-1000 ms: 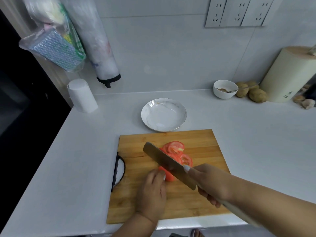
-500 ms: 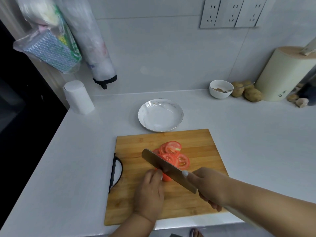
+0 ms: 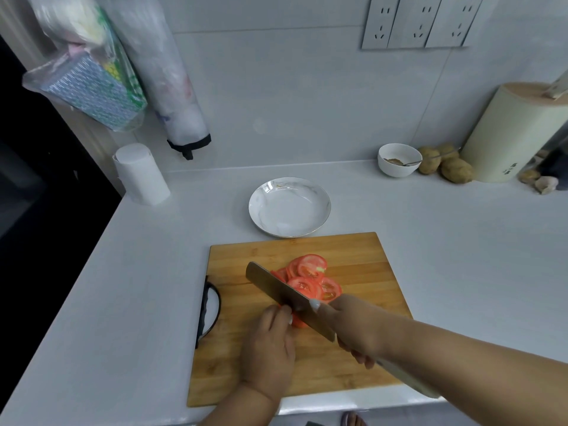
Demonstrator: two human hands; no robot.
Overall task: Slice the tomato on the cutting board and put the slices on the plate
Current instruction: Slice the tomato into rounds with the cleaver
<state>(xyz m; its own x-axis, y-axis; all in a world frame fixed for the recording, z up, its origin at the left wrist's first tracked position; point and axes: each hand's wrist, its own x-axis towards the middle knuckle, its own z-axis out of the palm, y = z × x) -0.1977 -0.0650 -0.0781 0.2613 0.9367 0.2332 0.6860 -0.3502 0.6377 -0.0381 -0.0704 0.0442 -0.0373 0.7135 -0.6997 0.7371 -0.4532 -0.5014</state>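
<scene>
on board (image 3: 362, 256): one knife (image 3: 276, 287), two hands

Bare counter (image 3: 445, 256) around board (image 3: 353, 250); plate (image 3: 289, 182) just behind.

A white counter (image 3: 445, 272) meets a white tiled wall (image 3: 292, 96). Three plugs (image 3: 421, 21) sit high on the wall. A dark gap (image 3: 18, 179) is at the left.

Matt wooden cutting board (image 3: 362, 259), glossy marbled ceramic plate (image 3: 289, 207), dull metal knife (image 3: 276, 287), smooth white countertop (image 3: 445, 241)
</scene>
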